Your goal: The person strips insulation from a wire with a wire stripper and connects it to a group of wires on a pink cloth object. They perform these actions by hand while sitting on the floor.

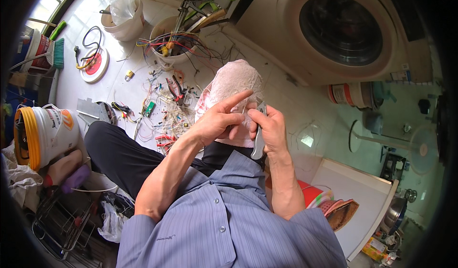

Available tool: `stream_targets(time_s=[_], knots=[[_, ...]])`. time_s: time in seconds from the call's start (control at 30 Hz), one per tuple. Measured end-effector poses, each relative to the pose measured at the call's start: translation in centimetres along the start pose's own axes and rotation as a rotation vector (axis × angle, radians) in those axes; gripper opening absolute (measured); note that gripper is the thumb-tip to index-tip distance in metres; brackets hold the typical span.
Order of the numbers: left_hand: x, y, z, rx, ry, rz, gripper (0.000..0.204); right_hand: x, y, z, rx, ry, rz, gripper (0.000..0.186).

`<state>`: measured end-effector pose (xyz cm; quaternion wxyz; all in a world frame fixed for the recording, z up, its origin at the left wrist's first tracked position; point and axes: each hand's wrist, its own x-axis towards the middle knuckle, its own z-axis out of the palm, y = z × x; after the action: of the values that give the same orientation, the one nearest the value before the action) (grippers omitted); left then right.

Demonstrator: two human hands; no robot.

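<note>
Pale pink and nubbly, a towel (pixel 234 77) lies in a rounded mound just beyond the hands, its surface soft and slightly creased. Against it shows a knife (pixel 258 145) with a smooth, dull grey handle, long and gently curved, rounded at its lower end. The right forearm rises almost straight from the blue striped shirt (pixel 200 225), and the right hand (pixel 269 127) is curled around the knife, thumb laid along its upper part, the handle's rounded end poking out below the fingers. The left forearm slants up and inward; the left hand (pixel 222 120) has its index finger stretched out over the towel and its thumb pointing toward the knife, the other fingers bent underneath. Whether those fingers pinch something thin, I cannot tell. The knife lies within the right hand's grip, just to the right of the left fingertips, above the lap and in front of the towel's right edge. To the left of the towel, on the glossy pale tile floor (pixel 143 89), red-handled pliers (pixel 175 91) lie among thin, tangled wire scraps (pixel 179 118) and a small, flat green circuit board (pixel 150 109). Farther off, stiff coloured wires (pixel 179 41) spill over a round pale bucket (pixel 164 27).
</note>
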<state>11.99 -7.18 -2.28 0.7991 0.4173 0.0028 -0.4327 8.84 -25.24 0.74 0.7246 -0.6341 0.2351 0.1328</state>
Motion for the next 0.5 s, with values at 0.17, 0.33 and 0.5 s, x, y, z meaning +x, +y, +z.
stream_targets(time_s=[0.17,0.33,0.5], knots=[[-0.4,-0.6,0.5,-0.048,0.026,0.049,0.071,1.0,0.6,0.6,0.06,-0.033,0.012,0.015],[-1.1,-1.1,1.2,-0.042,0.183,0.057,0.053,0.5,0.6,0.8,-0.033,-0.001,-0.044,0.014],[-0.6,-2.2,1.2,0.141,0.277,0.159,0.017,0.0,0.2,1.1,-0.162,0.04,-0.11,0.014]])
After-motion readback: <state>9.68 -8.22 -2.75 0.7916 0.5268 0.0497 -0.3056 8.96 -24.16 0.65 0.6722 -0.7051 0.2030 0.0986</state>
